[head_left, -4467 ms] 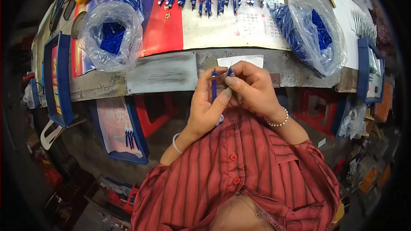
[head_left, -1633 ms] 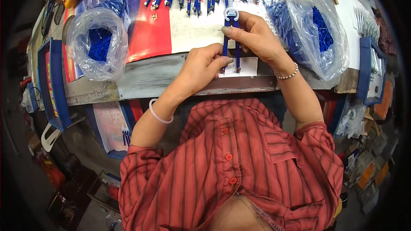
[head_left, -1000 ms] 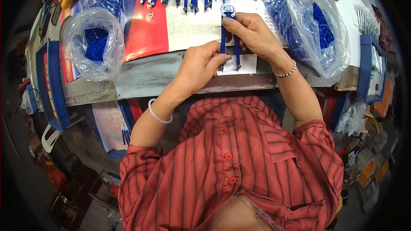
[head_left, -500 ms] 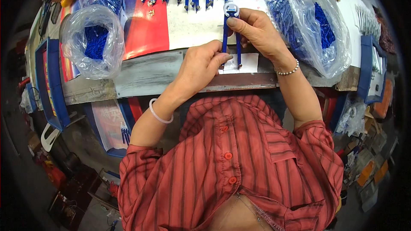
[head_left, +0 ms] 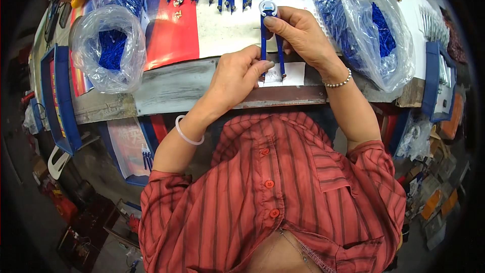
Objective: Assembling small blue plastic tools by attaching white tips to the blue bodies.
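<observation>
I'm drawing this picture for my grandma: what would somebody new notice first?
Probably the red striped shirt, low in the middle. Above it, the left hand and right hand hold a blue compass over the bench. On either side sit clear bags of blue parts.

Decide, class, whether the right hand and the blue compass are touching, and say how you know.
Touching: the head view shows the right hand with its thumb lying on the blue compass, just below its white head.

a dark-striped red shirt [head_left: 313,207] is worn with a pale bangle [head_left: 182,136] and beaded bracelet [head_left: 339,85].
</observation>
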`<state>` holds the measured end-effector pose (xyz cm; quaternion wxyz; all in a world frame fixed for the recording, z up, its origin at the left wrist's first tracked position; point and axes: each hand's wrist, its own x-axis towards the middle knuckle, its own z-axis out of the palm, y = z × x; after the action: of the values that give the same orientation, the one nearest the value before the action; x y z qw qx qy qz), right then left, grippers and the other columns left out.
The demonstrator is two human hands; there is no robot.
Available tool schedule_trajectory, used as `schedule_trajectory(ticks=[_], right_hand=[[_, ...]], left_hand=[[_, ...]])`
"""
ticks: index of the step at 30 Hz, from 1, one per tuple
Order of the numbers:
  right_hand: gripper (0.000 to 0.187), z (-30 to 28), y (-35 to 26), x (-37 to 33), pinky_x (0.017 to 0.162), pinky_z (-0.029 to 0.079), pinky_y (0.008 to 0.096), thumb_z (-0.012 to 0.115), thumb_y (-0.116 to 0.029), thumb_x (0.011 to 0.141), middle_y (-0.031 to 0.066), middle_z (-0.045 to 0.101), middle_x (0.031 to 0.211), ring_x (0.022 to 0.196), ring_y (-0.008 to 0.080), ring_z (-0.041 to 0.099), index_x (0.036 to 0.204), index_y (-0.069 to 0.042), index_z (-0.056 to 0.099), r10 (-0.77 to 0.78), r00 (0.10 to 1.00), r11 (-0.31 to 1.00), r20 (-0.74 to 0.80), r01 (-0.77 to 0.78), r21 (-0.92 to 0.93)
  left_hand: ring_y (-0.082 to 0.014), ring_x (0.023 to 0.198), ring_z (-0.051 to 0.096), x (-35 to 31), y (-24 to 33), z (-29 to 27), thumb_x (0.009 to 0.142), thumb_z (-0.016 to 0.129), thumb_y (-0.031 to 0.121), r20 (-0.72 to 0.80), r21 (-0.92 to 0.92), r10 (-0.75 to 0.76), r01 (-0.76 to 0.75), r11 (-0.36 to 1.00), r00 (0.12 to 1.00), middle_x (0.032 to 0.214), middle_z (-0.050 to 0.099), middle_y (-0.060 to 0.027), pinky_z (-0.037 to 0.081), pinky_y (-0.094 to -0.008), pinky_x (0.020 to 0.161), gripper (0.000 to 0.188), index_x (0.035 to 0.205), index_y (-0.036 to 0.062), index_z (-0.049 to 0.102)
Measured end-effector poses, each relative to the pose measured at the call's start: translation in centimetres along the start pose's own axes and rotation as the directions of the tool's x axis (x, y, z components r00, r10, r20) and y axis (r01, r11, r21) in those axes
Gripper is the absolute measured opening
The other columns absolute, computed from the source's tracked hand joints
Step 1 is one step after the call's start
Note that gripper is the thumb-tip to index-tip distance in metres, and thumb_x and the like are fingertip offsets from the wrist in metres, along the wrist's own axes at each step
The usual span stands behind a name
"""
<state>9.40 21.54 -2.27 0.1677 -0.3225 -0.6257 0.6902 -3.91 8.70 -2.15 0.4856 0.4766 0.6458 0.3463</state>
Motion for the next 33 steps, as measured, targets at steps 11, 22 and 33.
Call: schedule_trajectory(ticks=[11,22,33], right_hand=[[0.036,-0.28,0.23,-0.1,0.041,0.038,0.017,0.06,-0.039,0.089,0.0003,0.058,0.067,0.047,0.0025,0.047,0.08,-0.003,0.06,-0.006,1.0,1.0,0.007,0.006,-0.029],[0.035,-0.29,0.32,-0.28,0.042,0.038,0.0169,0.06,-0.037,0.09,0.0,0.058,0.067,0.048,0.0022,0.048,0.081,-0.003,0.06,-0.027,1.0,0.999,0.001,0.027,-0.035],[0.034,-0.29,0.56,-0.34,0.041,0.038,0.0168,0.06,-0.036,0.09,-0.0003,0.058,0.067,0.047,0.002,0.047,0.081,-0.003,0.06,-0.045,0.999,0.998,-0.01,0.045,-0.038]], left_hand=[[-0.0071,0.051,0.053,0.18,-0.53,0.02,0.089,0.059,0.014,0.027,0.059,0.027,-0.028,0.998,0.999,0.065,0.059,-0.0028,0.043,-0.023,0.049,0.014,0.09,0.0003,0.058],[-0.009,0.05,0.052,0.09,-0.61,0.37,0.088,0.059,0.012,-0.036,0.143,0.123,-0.117,0.983,0.992,0.061,0.057,-0.0051,0.042,-0.025,0.048,0.013,0.087,-0.0009,0.058],[-0.0092,0.05,0.053,0.07,-0.86,0.47,0.089,0.058,0.012,-0.042,0.16,0.144,-0.136,0.978,0.989,0.06,0.057,-0.0057,0.042,-0.0254,0.048,0.013,0.086,-0.0009,0.057]])
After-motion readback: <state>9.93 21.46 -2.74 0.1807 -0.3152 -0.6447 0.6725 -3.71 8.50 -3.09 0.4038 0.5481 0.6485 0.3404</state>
